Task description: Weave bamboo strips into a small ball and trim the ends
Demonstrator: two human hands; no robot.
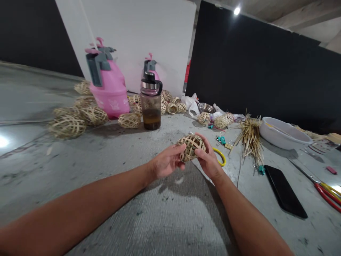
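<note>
Both my hands hold one woven bamboo ball (190, 146) above the grey table (119, 167). My left hand (166, 162) grips its left side with fingers curled round it. My right hand (207, 158) closes on its right side, thumb on top. A yellow ring (222, 156) lies on the table just behind my right hand.
Several finished woven balls (68, 125) lie at the back left beside two pink spray bottles (108, 83) and a dark drink bottle (151, 103). To the right are bamboo strips (250, 137), a white bowl (282, 133), a black phone (285, 190), small clips (222, 140) and red-handled scissors (326, 192).
</note>
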